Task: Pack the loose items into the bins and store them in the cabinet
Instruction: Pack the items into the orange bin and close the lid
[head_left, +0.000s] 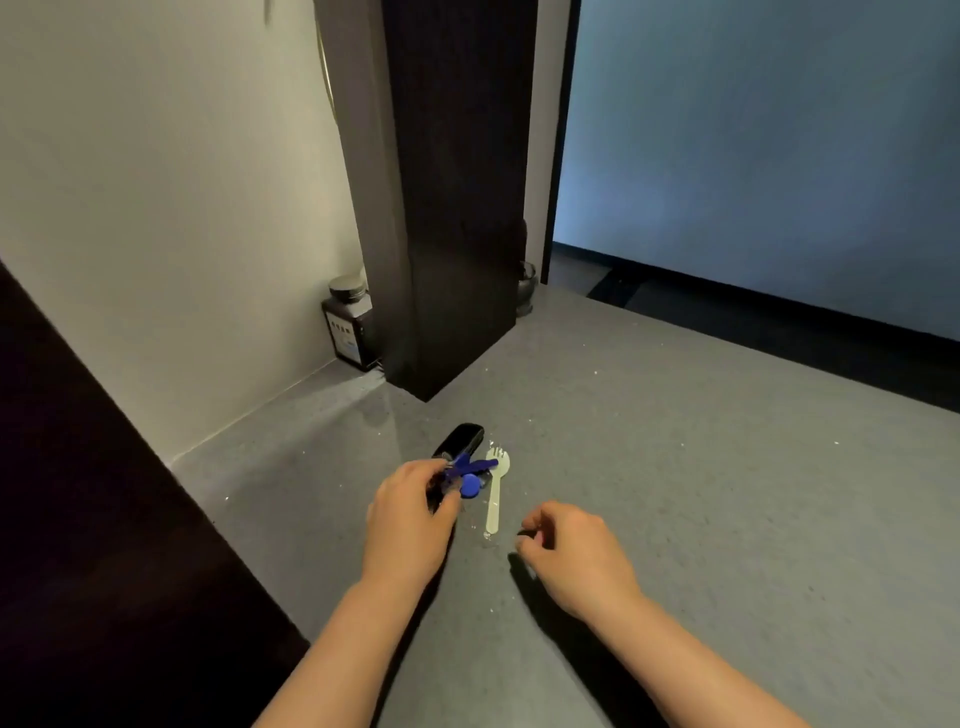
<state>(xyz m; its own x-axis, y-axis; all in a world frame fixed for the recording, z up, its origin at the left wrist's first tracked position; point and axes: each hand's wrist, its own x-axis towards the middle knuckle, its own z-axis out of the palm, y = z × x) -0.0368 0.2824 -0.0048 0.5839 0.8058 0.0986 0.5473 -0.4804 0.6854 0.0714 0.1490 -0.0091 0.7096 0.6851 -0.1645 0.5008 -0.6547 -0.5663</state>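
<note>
On the grey bench (675, 467) the left hand (410, 514) grips a small cluster of loose items: its fingers (434, 470) and thumb are curled round the near end of a black oblong case (460, 439), with a blue key tag (470, 480) and what looks like a ring of keys bunched against it; I cannot tell whether the bundle is already lifted or rests on the bench. The case's long axis runs from near-left to far-right, its far end sticking out beyond the knuckles. Just right of the bundle lies one white plastic spork (496, 491), tines far, handle near, long axis running almost straight near to far; the tip of the blue tag overlaps its head. The right hand (574, 551) hovers near the bench, right of the spork's handle end and slightly nearer; its fingers (530, 525) are loosely curled and seem to hold nothing, though a dark speck at the tips is too small to read. That hand is the free one and sits just beside the handle, so by my judgement the spork is its natural pick, a short reach leftward and a pinch across the thin handle. Count: one case, one blue tag, one spork; one dark jar (350, 325) stands far off by the dark post (452, 208); no bin or cabinet shows.
</note>
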